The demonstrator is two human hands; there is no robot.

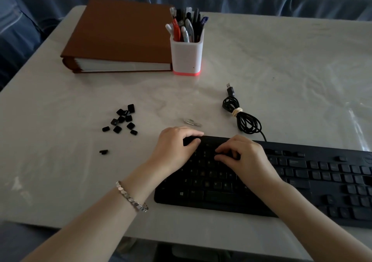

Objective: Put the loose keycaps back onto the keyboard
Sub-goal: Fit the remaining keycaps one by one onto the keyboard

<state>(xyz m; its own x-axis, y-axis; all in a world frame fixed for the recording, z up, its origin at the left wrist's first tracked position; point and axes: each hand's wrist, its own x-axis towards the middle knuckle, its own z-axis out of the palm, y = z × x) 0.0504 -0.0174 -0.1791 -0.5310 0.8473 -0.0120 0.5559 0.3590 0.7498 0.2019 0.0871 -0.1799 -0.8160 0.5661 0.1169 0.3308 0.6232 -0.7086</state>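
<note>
Left hand [174, 147] grip clamps keyboard [322, 183] corner — right hand [244, 158] grip unclear; keycaps [122, 120] well left

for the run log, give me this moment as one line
left hand: grips keyboard top-left corner | right hand: curled on upper keys, grasp unclear | loose keycaps: on table left of keyboard

Matt black keyboard [322, 181] (probably plastic), glossy table [281, 60]
</note>
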